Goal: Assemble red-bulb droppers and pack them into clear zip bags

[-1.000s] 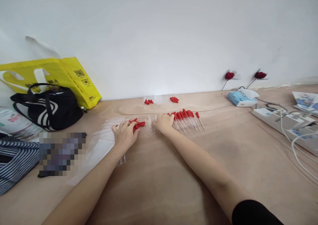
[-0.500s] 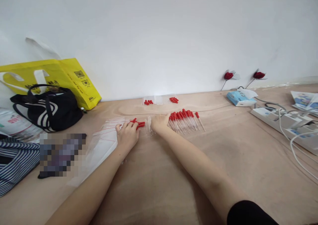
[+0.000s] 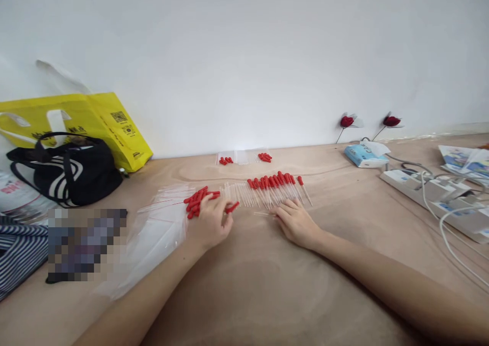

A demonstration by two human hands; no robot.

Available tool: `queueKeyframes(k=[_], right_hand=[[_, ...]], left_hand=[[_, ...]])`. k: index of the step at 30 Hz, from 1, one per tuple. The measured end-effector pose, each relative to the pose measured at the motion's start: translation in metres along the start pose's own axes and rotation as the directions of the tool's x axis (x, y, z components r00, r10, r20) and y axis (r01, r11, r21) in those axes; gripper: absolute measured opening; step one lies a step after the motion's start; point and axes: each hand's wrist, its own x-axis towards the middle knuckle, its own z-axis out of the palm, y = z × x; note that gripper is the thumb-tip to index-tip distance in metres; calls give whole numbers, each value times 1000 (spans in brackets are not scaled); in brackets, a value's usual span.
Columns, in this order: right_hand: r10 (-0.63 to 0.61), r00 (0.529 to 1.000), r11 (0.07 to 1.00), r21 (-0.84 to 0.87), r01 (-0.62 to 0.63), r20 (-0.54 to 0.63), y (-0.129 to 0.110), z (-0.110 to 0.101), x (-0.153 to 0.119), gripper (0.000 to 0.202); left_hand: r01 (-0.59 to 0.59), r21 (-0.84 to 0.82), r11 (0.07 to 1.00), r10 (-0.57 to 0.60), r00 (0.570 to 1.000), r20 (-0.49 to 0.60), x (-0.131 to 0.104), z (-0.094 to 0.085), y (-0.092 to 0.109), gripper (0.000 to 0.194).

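Left hand [image 3: 212, 224]: curled, pinching a red dropper bulb [image 3: 233, 207], left of the capped dropper row [image 3: 273, 181]. Right hand [image 3: 298, 224]: thumb and fingertips nearly closed on a clear pipette tube [image 3: 263, 213], just nearside of that row. Bulb's probably light, squishy: grip mid-body. Tube's likely light, stiff, maybe brittle: pinch gently near an end. Fingers hide its right end; glass or plastic, can't tell.

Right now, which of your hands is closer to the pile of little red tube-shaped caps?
Left. My left hand is at the pile, fingers over its right side. My right hand is farther right, pinching a thin clear tube.
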Motion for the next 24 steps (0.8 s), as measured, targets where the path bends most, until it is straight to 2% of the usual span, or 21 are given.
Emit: queueKeyframes(k=[3,6,11,17,24], right_hand=[[-20,1000,998,68,20,0,11,-7,-19,25],[-8,999,993,116,4,36,12,-11,-23,24],[31,997,986,161,-41,65,4,-8,-17,20],[133,990,947,287,-141,44,4,1,-14,11],[234,972,930,286,-231,24,-9,-3,-9,11]], left_hand=[[-112,-129,985,131,980,151,-8,1,22,21],[-104,-184,977,144,965,219,-15,4,30,24],[-30,-184,983,67,978,198,-19,11,28,30],[20,-184,983,11,987,161,-16,19,31,18],[45,-222,974,-11,988,153,-15,15,38,15]])
